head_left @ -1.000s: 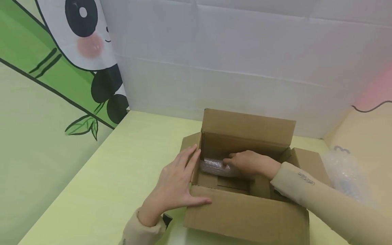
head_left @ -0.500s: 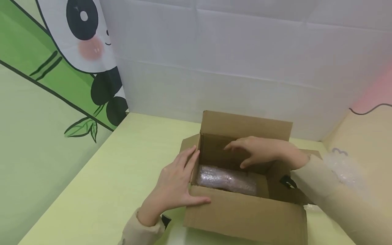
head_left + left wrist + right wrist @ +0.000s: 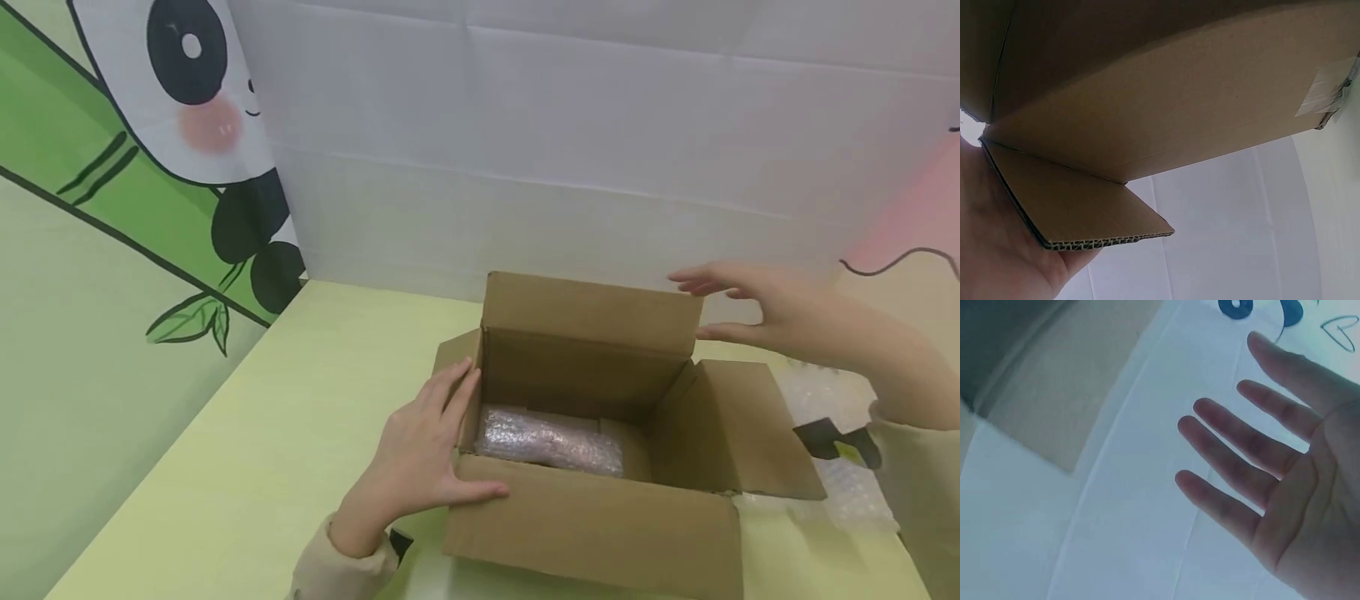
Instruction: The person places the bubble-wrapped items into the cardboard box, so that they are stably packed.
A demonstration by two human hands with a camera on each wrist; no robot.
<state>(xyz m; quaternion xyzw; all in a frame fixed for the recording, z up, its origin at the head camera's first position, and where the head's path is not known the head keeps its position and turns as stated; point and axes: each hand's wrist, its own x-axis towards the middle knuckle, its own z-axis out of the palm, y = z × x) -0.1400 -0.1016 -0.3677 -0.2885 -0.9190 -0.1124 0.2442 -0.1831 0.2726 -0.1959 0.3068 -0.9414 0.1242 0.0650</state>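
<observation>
Right hand out, parcel partly hidden

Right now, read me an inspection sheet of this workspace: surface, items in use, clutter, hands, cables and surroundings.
Surface: pale yellow table, under the box.
Items in use: cardboard box, flaps open; a bubble-wrapped item lies inside, toward the left; its contents cannot be made out.
Clutter: clear bubble wrap beside the box on the right, partly hidden by a flap.
Hands: left hand touches the box's left side, thumb on the front flap; right hand is raised, holding nothing.
Cables: nothing seen.
Surroundings: white backdrop; panda picture at left.
</observation>
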